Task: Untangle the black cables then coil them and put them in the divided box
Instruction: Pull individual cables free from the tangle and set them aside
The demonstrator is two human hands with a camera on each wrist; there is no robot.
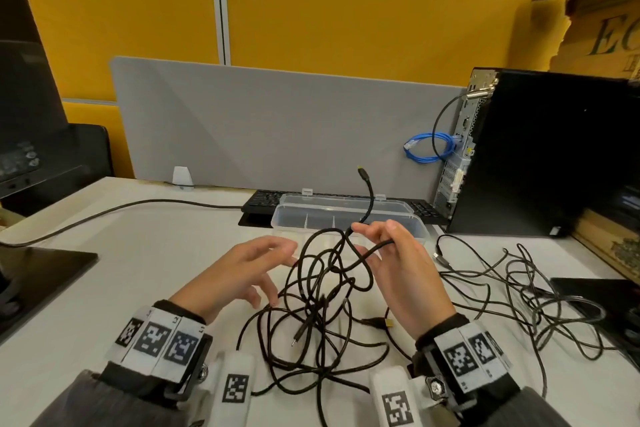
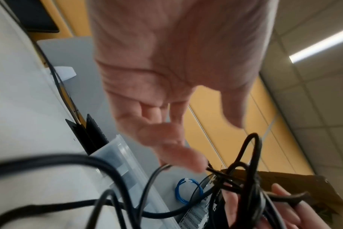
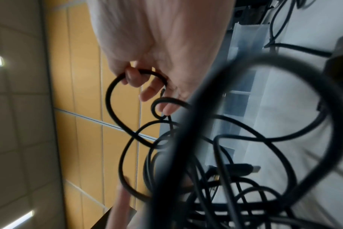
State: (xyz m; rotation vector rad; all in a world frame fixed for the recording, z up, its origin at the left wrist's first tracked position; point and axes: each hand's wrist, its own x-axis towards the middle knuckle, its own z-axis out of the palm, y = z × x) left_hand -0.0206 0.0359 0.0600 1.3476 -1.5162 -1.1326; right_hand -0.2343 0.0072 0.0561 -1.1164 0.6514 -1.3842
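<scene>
A tangle of black cables (image 1: 320,308) lies on the white desk between my hands. My right hand (image 1: 372,236) pinches one cable (image 1: 367,211) above the tangle; that cable's free end rises to a plug (image 1: 362,173). In the right wrist view the right hand's fingers (image 3: 136,77) curl round a loop of this cable (image 3: 110,96). My left hand (image 1: 273,267) hovers left of the tangle with fingers spread and holds nothing; in the left wrist view the left hand (image 2: 166,77) has a fingertip at the raised cables (image 2: 251,170). The clear divided box (image 1: 346,217) stands behind the hands with nothing in it.
More loose black cable (image 1: 519,291) sprawls on the desk to the right. A keyboard (image 1: 263,199) sits behind the box, a black computer tower (image 1: 540,152) with a blue cable coil (image 1: 429,148) at back right, and a monitor base (image 1: 45,267) at left.
</scene>
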